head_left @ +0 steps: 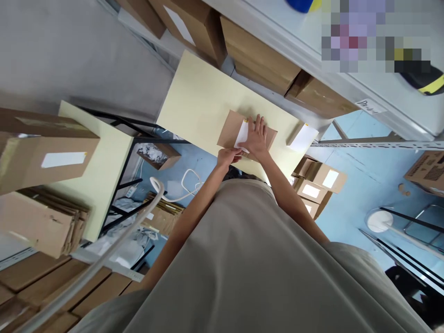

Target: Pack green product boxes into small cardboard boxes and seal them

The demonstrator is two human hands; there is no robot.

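A brown cardboard box or mailer lies on the pale yellow table in front of me. On its top is a white label with a small orange mark at its far edge. My right hand rests flat on the label and cardboard, fingers spread. My left hand is at the near edge, its fingers closed by the label's near corner. Whether they pinch the label or the cardboard is hidden. To the right, a smaller carton with a white label sits on the same table.
Shelves with large cartons run behind the table. At left, a second table carries a carton and stacked flat cardboard. A white curved tube crosses on the left. Labelled boxes stand at right, near a round stool.
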